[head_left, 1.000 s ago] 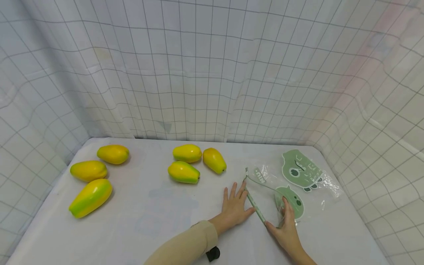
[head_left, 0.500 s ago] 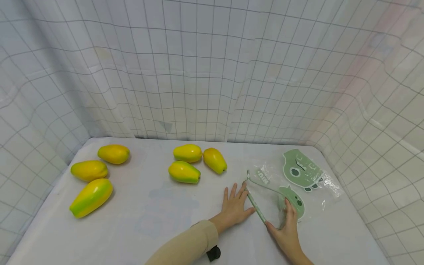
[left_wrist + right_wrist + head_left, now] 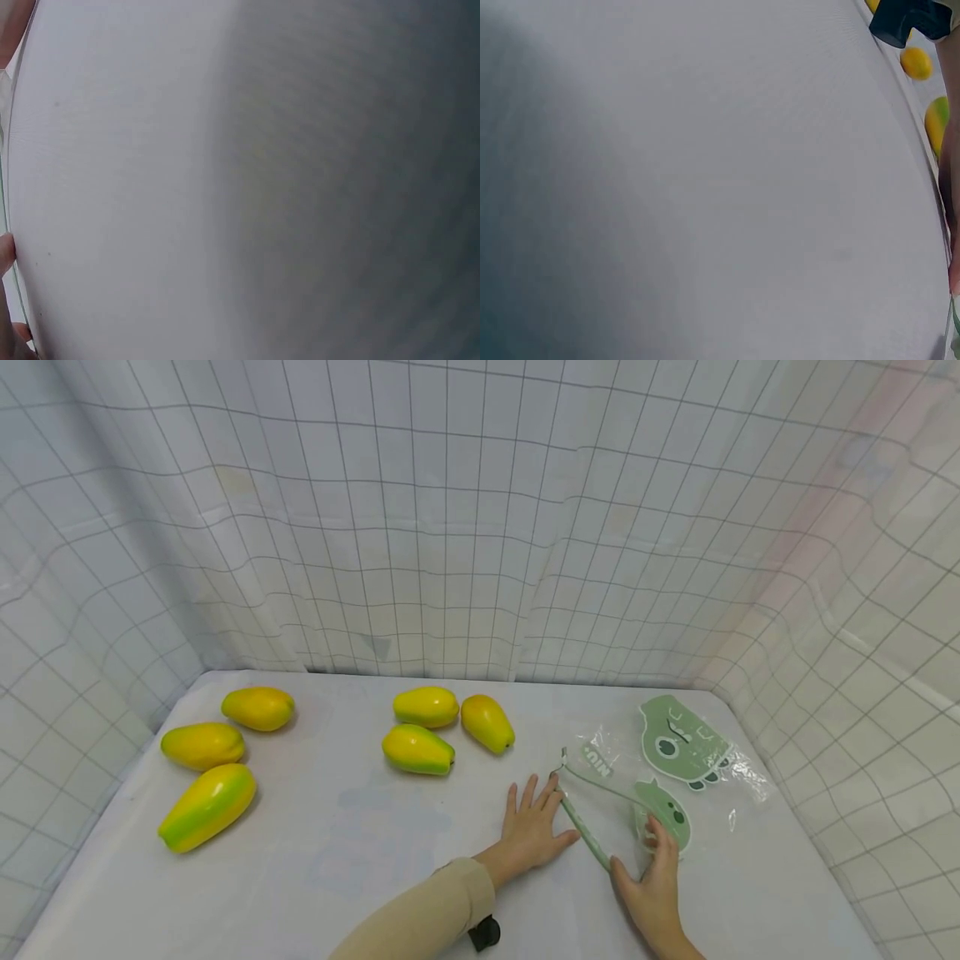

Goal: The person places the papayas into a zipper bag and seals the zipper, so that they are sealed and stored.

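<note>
A clear plastic bag [image 3: 622, 764] with green cartoon animal prints lies on the right of the white table, its green-edged mouth spread into a wedge. My left hand [image 3: 528, 835] rests flat with its fingers fanned, fingertips and thumb touching the bag's left edge. At the near end of the mouth is my right hand [image 3: 651, 885], its thumb at the left edge and its fingers at the other, wide apart. In the left wrist view, fingertips [image 3: 6, 253] show at the far left; the tabletop fills most of both wrist views.
Three yellow-green papayas [image 3: 206, 808] lie at the table's left. Three more papayas [image 3: 417, 749] sit near the back middle. A black device [image 3: 486, 933] shows beside the left sleeve [image 3: 427, 910]. Grid-patterned curtains [image 3: 450, 527] enclose the back and sides.
My right hand has shifted slightly right, with its thumb moving along and its fingers bending more. The bag's mouth edge has shifted slightly right. My left hand stays put.
</note>
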`<state>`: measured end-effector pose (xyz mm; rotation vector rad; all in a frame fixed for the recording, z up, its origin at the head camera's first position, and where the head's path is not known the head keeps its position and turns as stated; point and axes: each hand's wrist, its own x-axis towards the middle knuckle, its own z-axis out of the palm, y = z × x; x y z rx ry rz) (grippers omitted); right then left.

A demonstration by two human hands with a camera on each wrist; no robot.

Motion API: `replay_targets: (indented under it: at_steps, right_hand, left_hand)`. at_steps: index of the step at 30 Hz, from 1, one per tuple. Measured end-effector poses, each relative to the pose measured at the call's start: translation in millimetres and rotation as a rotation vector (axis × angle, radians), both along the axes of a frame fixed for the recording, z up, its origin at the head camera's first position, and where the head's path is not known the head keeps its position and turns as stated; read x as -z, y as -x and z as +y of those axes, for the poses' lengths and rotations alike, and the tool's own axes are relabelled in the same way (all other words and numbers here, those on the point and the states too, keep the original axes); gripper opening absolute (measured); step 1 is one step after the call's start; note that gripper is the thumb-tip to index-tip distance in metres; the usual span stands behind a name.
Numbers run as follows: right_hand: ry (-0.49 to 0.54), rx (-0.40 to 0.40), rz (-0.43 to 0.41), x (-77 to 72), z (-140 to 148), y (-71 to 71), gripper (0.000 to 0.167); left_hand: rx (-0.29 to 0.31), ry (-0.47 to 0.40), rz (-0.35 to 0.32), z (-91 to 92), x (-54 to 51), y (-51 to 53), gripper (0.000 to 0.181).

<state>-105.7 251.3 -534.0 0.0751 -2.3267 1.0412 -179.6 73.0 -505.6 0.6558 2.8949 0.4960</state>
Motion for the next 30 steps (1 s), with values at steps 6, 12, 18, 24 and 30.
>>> replay_targets:
  at_steps: [6, 12, 18, 24, 30]
  right_hand:
    - [0.056, -0.018, 0.053, 2.2, -2.2, -0.9, 0.08]
    - [0.066, -0.009, 0.056, 3.9, -2.7, -2.3, 0.077]
    - [0.007, 0.023, -0.019, 2.5, -1.4, -3.1, 0.091]
    - [0.008, 0.061, -0.063, 1.1, 1.4, -2.6, 0.098]
    - [0.006, 0.046, 0.011, 1.8, 3.6, -1.4, 0.103]
  left_hand:
    - [0.002, 0.005, 0.004, -0.3, 0.2, 1.0, 0.064]
    - [0.003, 0.018, 0.01, 0.1, 1.2, 0.8, 0.065]
    - [0.004, 0.014, 0.009, -0.2, 1.6, 0.8, 0.065]
    - [0.002, 0.009, 0.006, -0.2, 1.7, 0.9, 0.065]
    - [0.002, -0.001, 0.004, 0.1, 1.2, 0.3, 0.064]
